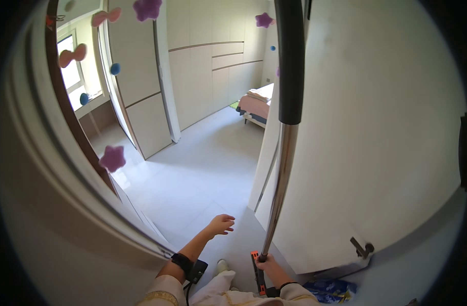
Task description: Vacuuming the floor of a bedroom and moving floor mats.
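My right hand is closed around the lower part of a metal pole, near an orange-and-black head. The pole rises steeply past the view's middle, and its thick black grip runs off the top edge. My left hand reaches forward over the pale floor with nothing in it, its fingers slightly bent and apart. A black strap with a small box sits on my left forearm.
A white door with a dark lever handle stands on the right. Behind its lower edge lies a blue plastic bag. Purple stars and pink bows hang at the left doorway. Farther in are cupboards and a bed.
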### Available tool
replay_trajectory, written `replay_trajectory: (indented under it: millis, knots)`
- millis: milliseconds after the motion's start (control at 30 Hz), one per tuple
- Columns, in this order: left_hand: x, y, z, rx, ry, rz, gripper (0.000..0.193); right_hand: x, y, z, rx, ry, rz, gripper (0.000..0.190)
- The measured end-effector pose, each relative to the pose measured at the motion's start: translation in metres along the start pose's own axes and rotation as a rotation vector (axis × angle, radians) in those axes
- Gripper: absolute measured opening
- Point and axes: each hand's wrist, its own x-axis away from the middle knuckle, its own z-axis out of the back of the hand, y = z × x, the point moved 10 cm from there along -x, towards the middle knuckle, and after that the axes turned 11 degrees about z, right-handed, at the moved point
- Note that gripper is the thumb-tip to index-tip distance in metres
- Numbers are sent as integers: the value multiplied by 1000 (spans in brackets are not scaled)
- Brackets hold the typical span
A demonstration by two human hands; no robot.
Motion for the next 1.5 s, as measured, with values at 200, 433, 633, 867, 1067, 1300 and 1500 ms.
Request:
replay_trajectory:
  millis: [200,433,633,867,1067,1300,1500]
  knots:
    - [-90,-27,117,223,95,104,38,-15,37,-137,-22,146,-67,17]
    - [-120,0,227,282,231,132,34,-110,79,-269,110,-52,-71,13]
    - [-54,77,345,415,492,-379,29,-181,148,-349,223,-23,-107,19]
    - [128,284,342,325,56,-1113,78,-171,171,-451,415,109,-51,31]
    - [183,353,330,93,196,-1264,27,-216,238,-484,514,19,-151,32]
    - [158,365,364,25,170,-1219,15,-234,275,-534,662,46,-146,28]
    - [136,367,447,-136,-108,-1335,18,-269,292,-599,766,145,-127,25]
